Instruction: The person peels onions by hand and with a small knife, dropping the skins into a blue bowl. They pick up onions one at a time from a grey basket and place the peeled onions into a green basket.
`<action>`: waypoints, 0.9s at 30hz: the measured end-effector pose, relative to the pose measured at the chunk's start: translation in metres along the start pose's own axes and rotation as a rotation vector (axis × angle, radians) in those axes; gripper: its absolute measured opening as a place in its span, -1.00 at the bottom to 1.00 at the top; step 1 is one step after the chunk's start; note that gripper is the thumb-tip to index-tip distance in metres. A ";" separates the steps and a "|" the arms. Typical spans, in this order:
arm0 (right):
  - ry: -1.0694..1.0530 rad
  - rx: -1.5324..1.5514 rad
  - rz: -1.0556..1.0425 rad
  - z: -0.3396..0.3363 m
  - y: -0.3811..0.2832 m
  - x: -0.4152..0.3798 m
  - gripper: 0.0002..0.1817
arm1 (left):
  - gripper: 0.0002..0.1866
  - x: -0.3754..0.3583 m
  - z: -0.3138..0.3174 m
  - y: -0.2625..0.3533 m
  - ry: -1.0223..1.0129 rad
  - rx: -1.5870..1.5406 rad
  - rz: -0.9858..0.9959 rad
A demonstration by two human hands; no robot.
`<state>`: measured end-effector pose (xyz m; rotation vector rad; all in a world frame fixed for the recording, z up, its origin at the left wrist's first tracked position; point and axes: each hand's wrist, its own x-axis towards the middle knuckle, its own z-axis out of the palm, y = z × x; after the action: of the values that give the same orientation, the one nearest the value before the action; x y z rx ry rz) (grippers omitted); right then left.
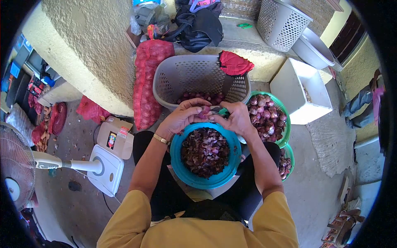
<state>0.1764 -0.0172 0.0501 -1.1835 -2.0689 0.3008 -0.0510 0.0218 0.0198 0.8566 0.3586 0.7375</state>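
Note:
My left hand, with a gold-coloured watch band on the wrist, grips a small red onion in its fingers. My right hand is closed round a small knife with a green handle, its blade against the onion. Both hands meet above the far rim of a blue basin. Inside it lies a heap of onion skins. Just beyond the hands, a grey perforated laundry basket holds peeled onions at its bottom. Unpeeled onions fill a green basket on the right.
A red net sack of onions leans left of the grey basket, and a red cloth hangs on its rim. Further right are a white box and a second green basket. A standing fan and a cardboard box are at left.

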 end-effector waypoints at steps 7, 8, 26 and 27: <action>-0.031 0.021 0.008 0.003 -0.001 0.001 -0.55 | -0.62 0.000 0.003 0.001 -0.027 0.043 -0.006; -0.029 0.025 0.006 0.002 -0.002 0.001 -0.58 | -0.61 0.000 0.005 0.002 -0.012 0.051 -0.007; -0.066 0.046 -0.066 0.007 0.007 -0.001 -0.76 | -0.64 0.002 0.002 -0.007 0.020 -0.007 -0.022; -0.067 0.002 -0.075 0.007 0.007 -0.001 -0.76 | -0.64 0.002 0.003 -0.008 0.020 -0.007 -0.022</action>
<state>0.1766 -0.0131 0.0415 -1.1051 -2.1656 0.3103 -0.0443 0.0182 0.0153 0.8376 0.3824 0.7271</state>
